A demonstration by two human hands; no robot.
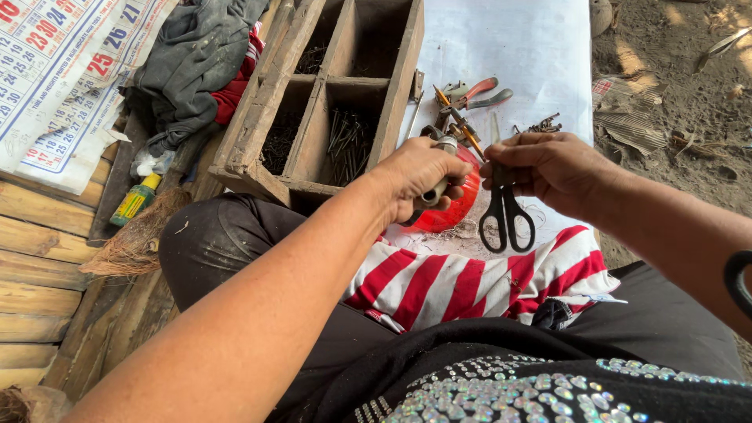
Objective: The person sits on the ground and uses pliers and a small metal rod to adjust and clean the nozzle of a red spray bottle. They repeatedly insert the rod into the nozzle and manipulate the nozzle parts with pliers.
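White sheet underlies both hands; calendar pages lie far left.

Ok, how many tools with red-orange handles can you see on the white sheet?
1: the red-handled pliers lie at the far side of the white sheet, beyond both hands. More may be hidden under the hands.

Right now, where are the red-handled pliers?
In the head view, the red-handled pliers lie on the white sheet, right of the wooden compartment box and just beyond the hands, above the black scissors at the right hand.
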